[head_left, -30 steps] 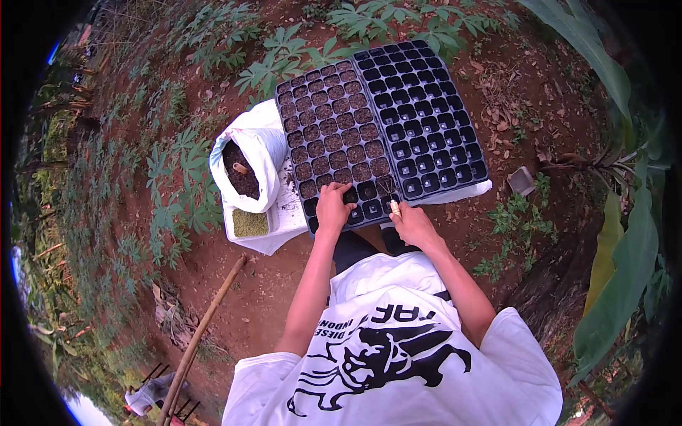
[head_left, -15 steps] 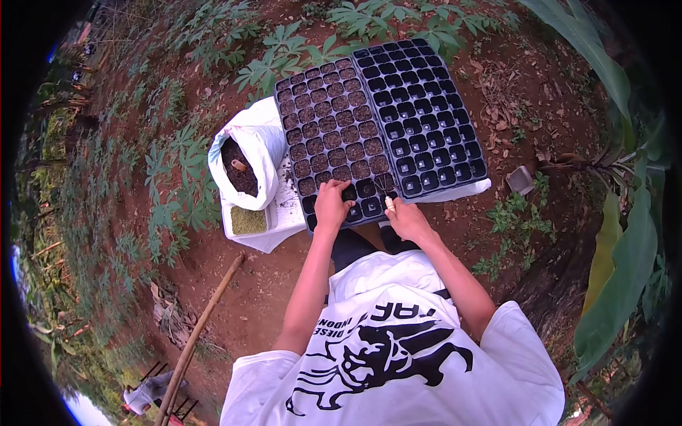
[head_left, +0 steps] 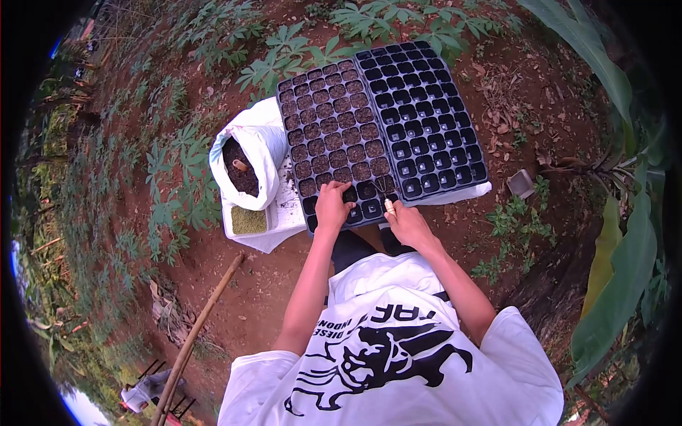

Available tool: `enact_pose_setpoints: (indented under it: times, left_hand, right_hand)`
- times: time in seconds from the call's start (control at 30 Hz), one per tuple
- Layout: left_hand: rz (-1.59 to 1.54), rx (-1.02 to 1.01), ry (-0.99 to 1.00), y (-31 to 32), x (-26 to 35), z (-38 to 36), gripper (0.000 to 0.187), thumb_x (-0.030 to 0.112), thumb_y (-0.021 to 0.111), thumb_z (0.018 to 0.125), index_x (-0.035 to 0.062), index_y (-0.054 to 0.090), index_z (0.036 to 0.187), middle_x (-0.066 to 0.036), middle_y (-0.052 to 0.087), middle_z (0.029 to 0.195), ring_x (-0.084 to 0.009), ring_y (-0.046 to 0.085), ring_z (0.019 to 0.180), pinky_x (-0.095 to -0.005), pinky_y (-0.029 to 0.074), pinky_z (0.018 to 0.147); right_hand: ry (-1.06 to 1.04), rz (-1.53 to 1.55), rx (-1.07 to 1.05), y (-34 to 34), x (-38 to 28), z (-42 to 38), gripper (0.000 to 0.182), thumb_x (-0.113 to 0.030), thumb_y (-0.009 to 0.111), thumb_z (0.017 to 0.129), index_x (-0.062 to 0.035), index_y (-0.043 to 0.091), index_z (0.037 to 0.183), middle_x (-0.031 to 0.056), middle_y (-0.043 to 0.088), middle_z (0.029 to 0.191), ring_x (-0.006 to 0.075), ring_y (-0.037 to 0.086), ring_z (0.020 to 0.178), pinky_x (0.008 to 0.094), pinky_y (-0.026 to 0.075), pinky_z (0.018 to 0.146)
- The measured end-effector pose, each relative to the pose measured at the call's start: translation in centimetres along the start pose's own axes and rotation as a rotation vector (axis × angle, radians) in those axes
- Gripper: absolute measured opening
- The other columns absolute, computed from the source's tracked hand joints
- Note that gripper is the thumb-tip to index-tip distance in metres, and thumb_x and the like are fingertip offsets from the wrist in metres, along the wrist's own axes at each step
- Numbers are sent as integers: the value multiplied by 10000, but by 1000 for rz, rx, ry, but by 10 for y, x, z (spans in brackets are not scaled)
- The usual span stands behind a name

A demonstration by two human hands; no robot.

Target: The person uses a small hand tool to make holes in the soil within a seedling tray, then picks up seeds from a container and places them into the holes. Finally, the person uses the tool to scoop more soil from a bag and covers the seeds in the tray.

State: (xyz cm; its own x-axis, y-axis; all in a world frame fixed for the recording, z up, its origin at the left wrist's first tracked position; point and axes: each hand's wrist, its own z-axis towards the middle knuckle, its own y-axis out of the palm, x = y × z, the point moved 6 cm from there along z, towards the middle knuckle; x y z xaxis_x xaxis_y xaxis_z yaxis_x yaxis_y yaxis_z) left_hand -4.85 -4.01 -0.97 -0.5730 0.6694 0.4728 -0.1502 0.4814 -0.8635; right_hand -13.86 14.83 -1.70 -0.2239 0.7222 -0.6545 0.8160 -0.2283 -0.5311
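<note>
In my right hand [head_left: 410, 226] is a small hand fork [head_left: 389, 206] with a pale handle. Its thin prongs rest over a front cell near the right corner of the soil-filled seedling tray [head_left: 329, 145]. My left hand [head_left: 334, 206] lies on that tray's front cells, fingers stretched out and partly hidden by the hand itself. Most cells hold brown soil, while several in the front rows look dark and less full. Against its right side stands a second black seedling tray [head_left: 426, 117] with unfilled cells.
Left of the trays, an open white sack [head_left: 266, 153] of dark soil has a scoop handle [head_left: 240, 165] sticking out. A container of greenish grains [head_left: 249, 220] sits below it. A wooden pole [head_left: 206, 312] slants at lower left. Large leaves [head_left: 618, 284] hang at right.
The fork's handle has shifted very slightly in my right hand's grip area, near the same cell. My left hand stays in place on the tray.
</note>
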Motion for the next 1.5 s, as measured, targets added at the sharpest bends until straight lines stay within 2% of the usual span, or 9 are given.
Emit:
enact_pose_setpoints:
  times: [0.07,0.27,0.57,0.7,0.87,1.1,1.23,1.5]
  left_hand:
    - [13,-11,-9,0,0,1,637,154,887,626,124,711,1238,-53,674,1171,-278,597,1075,-377,494,973]
    - [-8,4,7,-1,1,1,614,93,868,632,104,712,1226,-52,670,1158,-279,592,1081,-386,517,938]
    - [-8,-43,-9,-1,0,5,614,88,871,628,103,713,1222,-53,669,1147,-281,594,1087,-387,518,943]
    - [5,-52,9,-4,1,8,594,86,865,638,104,716,1213,-52,668,1144,-278,594,1091,-390,520,944]
    - [27,-88,31,-12,5,7,579,86,852,662,110,709,1223,-42,661,1146,-267,597,1092,-389,533,930]
    - [77,-143,177,-11,-4,13,585,77,836,664,126,705,1232,-40,654,1129,-257,602,1081,-375,558,894]
    - [76,-151,237,-13,-6,13,600,58,802,680,134,685,1263,-43,639,1138,-250,595,1078,-372,564,890]
    - [105,-166,288,-13,-11,12,607,66,778,698,127,652,1289,-31,614,1152,-244,580,1101,-356,575,867]
  right_hand:
    - [11,-25,3,-2,-1,4,331,-262,565,981,52,561,1087,318,674,901,503,651,914,566,504,847]
    - [20,34,-12,-8,-3,-7,329,-248,564,979,59,563,1098,308,682,916,491,655,923,560,507,847]
    - [67,-66,5,6,-1,-12,319,-248,565,976,56,564,1073,318,677,910,505,654,907,564,511,838]
    - [34,-72,106,6,-7,-10,303,-253,561,987,39,562,1067,299,680,862,484,665,850,572,506,797]
    - [117,-82,147,5,-9,-30,299,-260,565,987,28,574,1069,301,680,873,486,660,876,576,507,798]
    - [155,-50,190,14,-16,-18,318,-287,564,992,-1,591,1128,289,688,917,487,655,916,575,506,821]
    - [227,-65,215,8,-26,-29,318,-294,553,996,0,593,1112,292,688,932,483,656,931,574,503,823]
    - [227,-71,242,18,-28,-14,323,-307,547,999,-3,597,1095,291,686,926,483,656,924,567,505,818]
